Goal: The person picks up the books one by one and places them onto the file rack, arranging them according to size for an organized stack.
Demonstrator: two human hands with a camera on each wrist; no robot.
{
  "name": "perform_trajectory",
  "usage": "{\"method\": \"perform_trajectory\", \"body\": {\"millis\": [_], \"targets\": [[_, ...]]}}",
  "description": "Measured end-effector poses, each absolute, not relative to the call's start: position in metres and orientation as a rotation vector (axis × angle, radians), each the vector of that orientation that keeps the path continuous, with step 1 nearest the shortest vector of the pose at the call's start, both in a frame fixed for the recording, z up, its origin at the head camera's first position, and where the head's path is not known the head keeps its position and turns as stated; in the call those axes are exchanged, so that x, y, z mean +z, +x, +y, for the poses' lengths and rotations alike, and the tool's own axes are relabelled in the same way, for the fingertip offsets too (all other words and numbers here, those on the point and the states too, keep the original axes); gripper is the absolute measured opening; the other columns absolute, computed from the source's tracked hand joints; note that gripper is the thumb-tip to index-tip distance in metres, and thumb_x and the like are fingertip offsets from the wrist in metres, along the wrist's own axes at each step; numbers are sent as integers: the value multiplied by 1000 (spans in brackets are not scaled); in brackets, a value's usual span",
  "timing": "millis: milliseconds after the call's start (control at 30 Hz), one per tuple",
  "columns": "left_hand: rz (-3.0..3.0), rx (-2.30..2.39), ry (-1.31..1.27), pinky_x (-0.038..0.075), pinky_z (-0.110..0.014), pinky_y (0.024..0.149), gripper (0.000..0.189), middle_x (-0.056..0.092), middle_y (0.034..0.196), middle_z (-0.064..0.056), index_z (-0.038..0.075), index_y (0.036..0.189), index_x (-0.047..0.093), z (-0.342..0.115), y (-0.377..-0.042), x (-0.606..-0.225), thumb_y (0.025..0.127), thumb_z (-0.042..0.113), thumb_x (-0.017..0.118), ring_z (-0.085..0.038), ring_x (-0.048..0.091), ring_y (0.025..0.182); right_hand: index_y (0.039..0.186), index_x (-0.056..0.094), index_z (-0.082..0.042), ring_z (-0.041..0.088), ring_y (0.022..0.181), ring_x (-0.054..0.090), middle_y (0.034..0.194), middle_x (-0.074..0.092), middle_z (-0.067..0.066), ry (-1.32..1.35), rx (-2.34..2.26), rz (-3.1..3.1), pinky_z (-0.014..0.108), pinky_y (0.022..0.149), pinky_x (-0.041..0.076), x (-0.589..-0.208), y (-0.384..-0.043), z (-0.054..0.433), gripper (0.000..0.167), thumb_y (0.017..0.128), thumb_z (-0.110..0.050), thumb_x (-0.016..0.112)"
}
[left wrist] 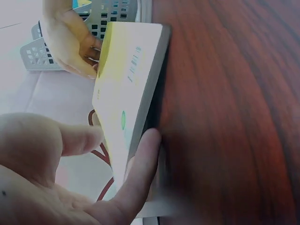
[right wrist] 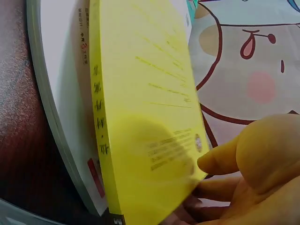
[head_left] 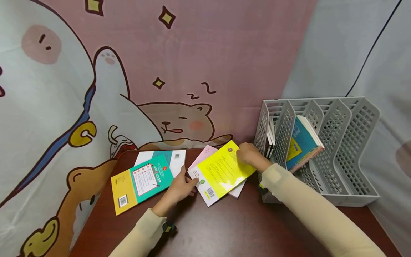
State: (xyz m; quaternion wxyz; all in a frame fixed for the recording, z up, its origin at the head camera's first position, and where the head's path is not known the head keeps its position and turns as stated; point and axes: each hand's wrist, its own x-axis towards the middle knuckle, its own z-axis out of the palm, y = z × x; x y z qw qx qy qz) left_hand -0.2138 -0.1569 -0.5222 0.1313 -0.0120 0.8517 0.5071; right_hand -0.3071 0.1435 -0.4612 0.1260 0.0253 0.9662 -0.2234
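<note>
A yellow book (head_left: 224, 169) with a white strip and barcode lies aslant over a pink-edged book (head_left: 204, 155) and a white-covered one. At its far right corner my right hand (head_left: 249, 155) grips it, with the thumb (right wrist: 220, 159) on the cover and the other fingers underneath. My left hand (head_left: 179, 187) holds the near-left corner between thumb and index finger (left wrist: 140, 168). In the right wrist view the yellow spine is lifted above the white book (right wrist: 65, 103) beneath.
Left of the hands, a green-and-yellow book (head_left: 144, 180) overlaps a white-and-teal book (head_left: 179, 160). A grey perforated file rack (head_left: 350, 200) stands at the right, with several books such as a blue one (head_left: 303, 137) leaning in its slots. A cartoon curtain (head_left: 205, 64) hangs behind the brown table (head_left: 224, 228).
</note>
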Motion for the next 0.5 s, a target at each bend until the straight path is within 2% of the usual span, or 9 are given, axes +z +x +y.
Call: {"method": "perform_trajectory", "body": {"millis": [67, 133, 200, 267, 333, 500], "targets": [[2471, 1521, -44, 69, -41, 71, 94, 70, 98, -16, -6, 173, 14, -157, -216, -522, 107, 27, 72, -26, 80, 74, 127, 70, 5, 36, 99, 65, 123, 72, 26, 39, -695, 2824, 46, 91, 57, -460, -304, 146, 41, 112, -23, 44], [2472, 1560, -64, 69, -42, 73, 76, 68, 97, -15, -8, 165, 34, -157, -219, -520, 107, 26, 71, -25, 81, 75, 123, 71, 5, 35, 97, 65, 118, 73, 25, 9, -760, 2837, 47, 89, 56, -459, -301, 148, 40, 113, -24, 45], [2485, 1595, -70, 69, -42, 74, 56, 65, 97, -15, -8, 150, 52, -157, -221, -517, 108, 24, 70, -23, 80, 75, 120, 71, 4, 33, 92, 65, 109, 72, 23, -18, -840, 2862, 43, 82, 55, -456, -298, 149, 39, 114, -25, 46], [2514, 1612, -91, 68, -39, 72, 42, 62, 97, -14, -4, 138, 62, -157, -225, -513, 108, 23, 70, -20, 77, 75, 119, 70, 3, 31, 85, 64, 100, 69, 20, -25, -936, 2871, 38, 74, 53, -451, -293, 149, 38, 114, -26, 46], [2550, 1630, -115, 65, -35, 70, 41, 61, 100, -15, -3, 139, 63, -158, -228, -507, 107, 22, 70, -20, 73, 77, 124, 69, 2, 27, 80, 62, 98, 67, 18, -31, -1032, 2870, 34, 69, 51, -444, -288, 148, 37, 115, -27, 47], [2617, 1690, -148, 55, -27, 67, 56, 60, 117, -18, -1, 154, 53, -157, -234, -488, 107, 24, 69, -25, 63, 89, 137, 61, 2, 22, 75, 63, 101, 65, 18, -21, -1313, 2725, 30, 64, 52, -423, -271, 152, 41, 118, -31, 46]]}}
